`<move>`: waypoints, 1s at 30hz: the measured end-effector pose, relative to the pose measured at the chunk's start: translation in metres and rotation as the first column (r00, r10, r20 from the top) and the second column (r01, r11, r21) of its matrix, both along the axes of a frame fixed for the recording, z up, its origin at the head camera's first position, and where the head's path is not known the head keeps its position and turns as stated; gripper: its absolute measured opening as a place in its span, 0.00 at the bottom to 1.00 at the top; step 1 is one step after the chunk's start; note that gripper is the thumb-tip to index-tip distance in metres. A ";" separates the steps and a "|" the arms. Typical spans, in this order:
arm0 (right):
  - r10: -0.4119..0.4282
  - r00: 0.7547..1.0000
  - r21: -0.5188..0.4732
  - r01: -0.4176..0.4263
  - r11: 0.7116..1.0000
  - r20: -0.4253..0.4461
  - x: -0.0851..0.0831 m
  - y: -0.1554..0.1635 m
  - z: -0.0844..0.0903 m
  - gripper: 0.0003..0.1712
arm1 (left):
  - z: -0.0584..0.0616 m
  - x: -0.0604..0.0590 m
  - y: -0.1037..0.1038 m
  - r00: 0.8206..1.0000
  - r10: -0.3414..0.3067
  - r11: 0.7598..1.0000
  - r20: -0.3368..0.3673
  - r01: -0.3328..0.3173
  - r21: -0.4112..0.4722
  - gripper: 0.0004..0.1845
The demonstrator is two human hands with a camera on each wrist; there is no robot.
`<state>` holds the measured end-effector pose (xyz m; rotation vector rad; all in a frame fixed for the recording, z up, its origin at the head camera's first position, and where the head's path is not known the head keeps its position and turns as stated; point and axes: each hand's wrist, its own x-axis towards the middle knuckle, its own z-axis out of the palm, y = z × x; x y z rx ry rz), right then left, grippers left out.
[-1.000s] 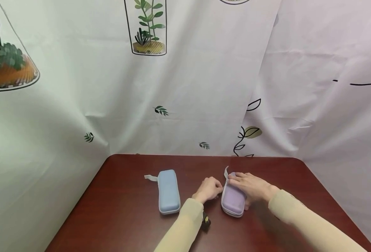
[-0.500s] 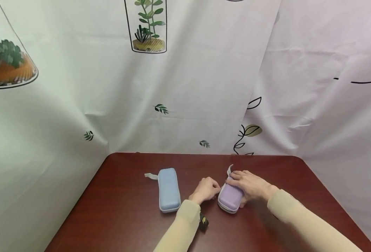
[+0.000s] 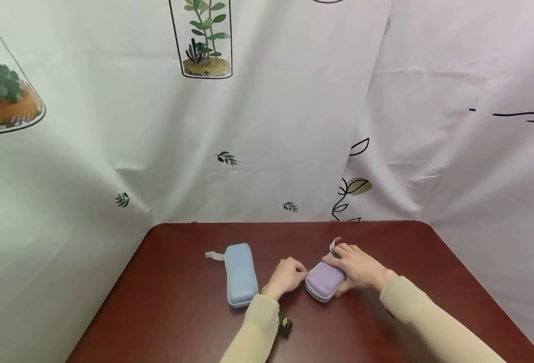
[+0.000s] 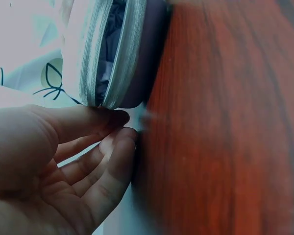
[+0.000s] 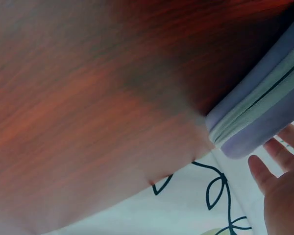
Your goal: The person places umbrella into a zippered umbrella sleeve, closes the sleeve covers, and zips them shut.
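Observation:
A lilac zip case (image 3: pixel 323 281) lies slanted on the dark red table (image 3: pixel 180 307). My right hand (image 3: pixel 356 266) lies over its far end and grips it, thumb at the near side. My left hand (image 3: pixel 287 276) has curled fingers at the case's near left corner. In the left wrist view the zip of the lilac case (image 4: pixel 112 54) gapes a little, and my thumb and forefinger (image 4: pixel 118 128) meet at the zip's end, seemingly pinching its pull. The right wrist view shows the lilac case's (image 5: pixel 267 110) zipped edge and my fingertips (image 5: pixel 279 188) beside it.
A light blue zip case (image 3: pixel 241 273) with a grey loop (image 3: pixel 214 255) lies left of my left hand. A small black and yellow device (image 3: pixel 285 323) sits at my left wrist. A printed white curtain (image 3: pixel 257 126) hangs behind and beside the table.
The lilac case has turned: its near end has swung left toward my left hand, which stays at its corner. My right hand has stayed on top of it.

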<state>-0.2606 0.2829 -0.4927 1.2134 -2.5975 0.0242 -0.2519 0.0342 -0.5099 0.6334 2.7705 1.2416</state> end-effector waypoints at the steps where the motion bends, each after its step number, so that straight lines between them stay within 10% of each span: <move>1: -0.008 1.000 -0.006 0.008 1.000 -0.005 0.000 0.000 -0.001 0.54 | 0.000 0.000 -0.001 1.000 0.001 1.000 -0.001 -0.001 0.001 0.07; 30: -0.239 0.971 -0.039 0.239 0.970 -0.005 0.014 -0.018 -0.009 0.56 | 0.005 0.019 -0.023 0.998 0.050 0.998 0.040 -0.051 0.039 0.07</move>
